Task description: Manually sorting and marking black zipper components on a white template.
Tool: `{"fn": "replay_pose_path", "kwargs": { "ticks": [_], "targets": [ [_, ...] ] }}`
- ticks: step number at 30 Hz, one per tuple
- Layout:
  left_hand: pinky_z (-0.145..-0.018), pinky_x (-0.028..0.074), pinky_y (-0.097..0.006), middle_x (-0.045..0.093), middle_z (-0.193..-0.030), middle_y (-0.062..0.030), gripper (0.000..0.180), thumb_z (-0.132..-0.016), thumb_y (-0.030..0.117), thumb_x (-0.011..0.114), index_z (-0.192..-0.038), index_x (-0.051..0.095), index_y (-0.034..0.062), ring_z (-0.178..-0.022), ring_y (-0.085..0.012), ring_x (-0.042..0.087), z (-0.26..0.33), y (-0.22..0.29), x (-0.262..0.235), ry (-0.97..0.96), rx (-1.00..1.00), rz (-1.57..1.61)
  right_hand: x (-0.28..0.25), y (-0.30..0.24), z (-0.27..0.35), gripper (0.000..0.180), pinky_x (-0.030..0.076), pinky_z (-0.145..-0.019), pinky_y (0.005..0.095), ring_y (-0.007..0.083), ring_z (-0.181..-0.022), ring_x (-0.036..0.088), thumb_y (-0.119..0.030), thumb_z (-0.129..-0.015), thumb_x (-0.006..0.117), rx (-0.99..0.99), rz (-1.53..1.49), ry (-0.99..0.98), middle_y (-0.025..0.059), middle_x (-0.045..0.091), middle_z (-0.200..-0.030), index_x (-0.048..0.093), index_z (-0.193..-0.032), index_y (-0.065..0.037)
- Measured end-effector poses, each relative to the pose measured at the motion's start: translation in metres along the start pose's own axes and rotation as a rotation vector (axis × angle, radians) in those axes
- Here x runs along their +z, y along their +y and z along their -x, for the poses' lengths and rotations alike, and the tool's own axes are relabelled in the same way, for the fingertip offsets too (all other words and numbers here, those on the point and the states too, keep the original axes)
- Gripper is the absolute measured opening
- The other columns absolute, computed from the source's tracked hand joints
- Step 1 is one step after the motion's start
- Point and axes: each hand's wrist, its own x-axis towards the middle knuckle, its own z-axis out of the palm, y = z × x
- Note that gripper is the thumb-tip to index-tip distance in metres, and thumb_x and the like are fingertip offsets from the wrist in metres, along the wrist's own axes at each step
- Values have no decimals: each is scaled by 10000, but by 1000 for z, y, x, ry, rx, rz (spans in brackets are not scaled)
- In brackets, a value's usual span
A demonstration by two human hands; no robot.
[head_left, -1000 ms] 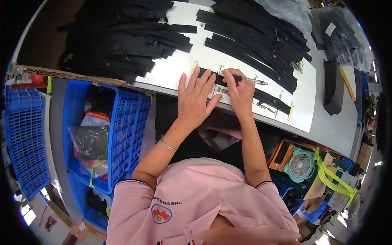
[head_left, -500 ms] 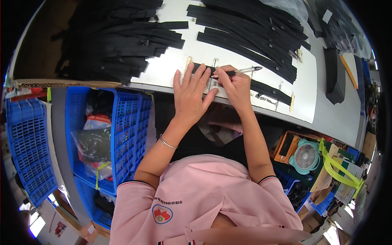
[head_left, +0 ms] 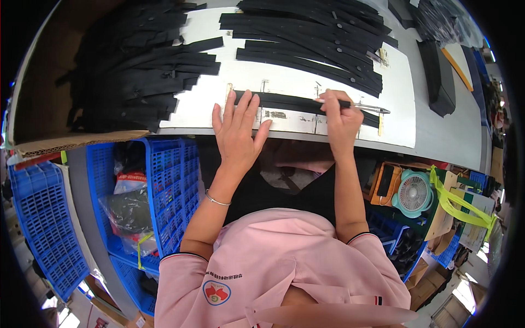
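Note:
A long black fabric strip (head_left: 290, 101) lies along the near part of a white board (head_left: 402, 128) that carries dark marks and tape bits. My left hand (head_left: 239, 131) rests flat on the strip's left end, fingers spread. In my right hand (head_left: 343, 123), a clear-barrelled pen (head_left: 374, 109) is pinched, its tip pointing left at the strip near a marked line. Part of the strip is hidden beneath my right hand. Beyond it, a row of black strips with small round buttons (head_left: 306, 27) covers the board. To the left spreads a heap of black strips (head_left: 136, 71).
A cardboard edge (head_left: 82, 142) borders the left heap. Blue plastic crates (head_left: 175, 191) with bagged items stand below the table at left. At right are a black block (head_left: 437, 82), clear plastic wrap (head_left: 456, 24) and, lower down, a turquoise fan (head_left: 414, 194).
My right hand has slid right along the strip with the pen, away from my left hand. The left hand stays flat at the strip's left end. The whole view has shifted slightly.

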Motion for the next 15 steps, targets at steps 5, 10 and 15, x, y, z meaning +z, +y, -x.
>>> {"fn": "replay_pose_path", "kwargs": {
  "ticks": [5,10,15],
  "targets": [
    [-1213,201,-547,590,-1457,-93,530,-905,299,751,-1371,640,73,-1461,-329,423,1,-2,3,8,21,-28,-14,20,-4,240,422,-530,237,54,-579,564,-124,-985,683,-22,160,55,57,738,-780,725,-854,72],
    [-1220,194,-566,562,-1488,-121,575,-899,291,763,-1405,612,63,-1476,-338,404,-6,19,3,0,39,48,-17,18,-4,236,438,-575,234,58,-628,585,-133,-999,671,23,191,35,40,732,-789,728,-878,62],
    [-1205,245,-571,566,-1475,-136,584,-906,262,759,-1419,588,42,-1399,-333,482,-10,57,22,-92,166,283,-13,15,-1,212,468,-623,235,63,-676,608,-138,-1010,659,30,179,3,43,729,-798,742,-931,40]
  ]
}}
